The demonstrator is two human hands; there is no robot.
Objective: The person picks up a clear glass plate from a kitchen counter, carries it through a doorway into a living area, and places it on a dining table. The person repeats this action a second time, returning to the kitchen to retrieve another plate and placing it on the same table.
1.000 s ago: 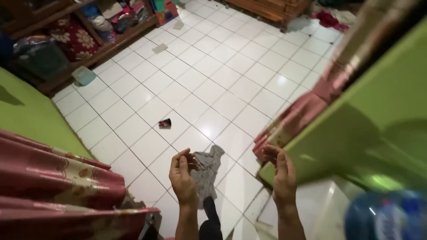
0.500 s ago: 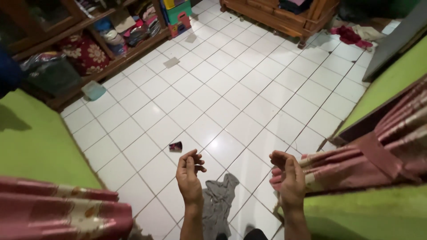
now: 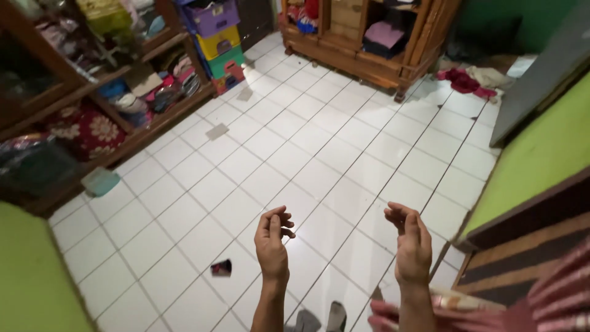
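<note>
White floor tiles (image 3: 319, 160) fill the frame; left hand (image 3: 272, 241) and right hand (image 3: 410, 243) hover half-curled, empty; colourful stacked bins (image 3: 216, 31) upper left.

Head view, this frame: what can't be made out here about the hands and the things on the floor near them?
- Left hand and right hand: fingers curled, palms mostly turned away; nothing visible in either grip, though a very small item cannot be excluded.
- Small dark object on the white tile floor: too small to identify.
- Grey cloth: cut off by the bottom edge.
- Shelf contents: dim, blurred, jumbled.
</note>
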